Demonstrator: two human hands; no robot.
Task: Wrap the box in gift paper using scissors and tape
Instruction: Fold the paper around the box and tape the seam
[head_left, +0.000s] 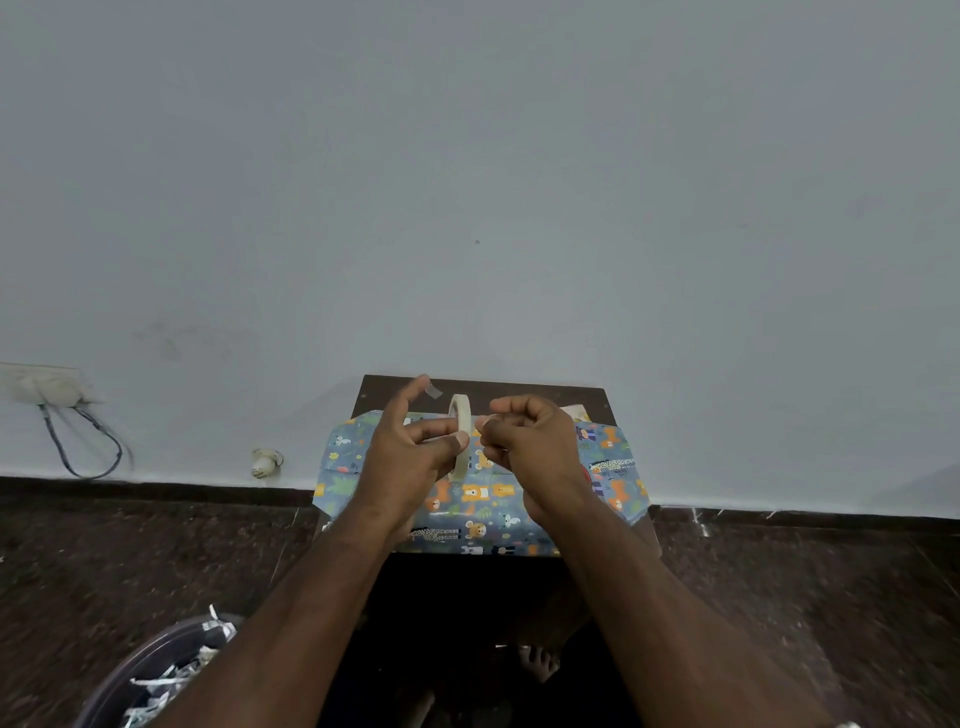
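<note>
dim, even light | soft shadows | wide-angle bending | blurred edges

No legible text, label, brand or number observed; the gift paper (483, 493) carries only printed cartoon animals and leaves, with no readable lettering at this resolution.

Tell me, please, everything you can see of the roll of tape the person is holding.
The roll of tape is a thin, pale cream ring with an open middle, perhaps paper tape. It is held on edge above the wrapped box, its flat faces turned left and right. The left hand holds it with thumb and fingers, and the right hand pinches at its edge. A small torn piece of tape sticks to a raised left fingertip.
</note>
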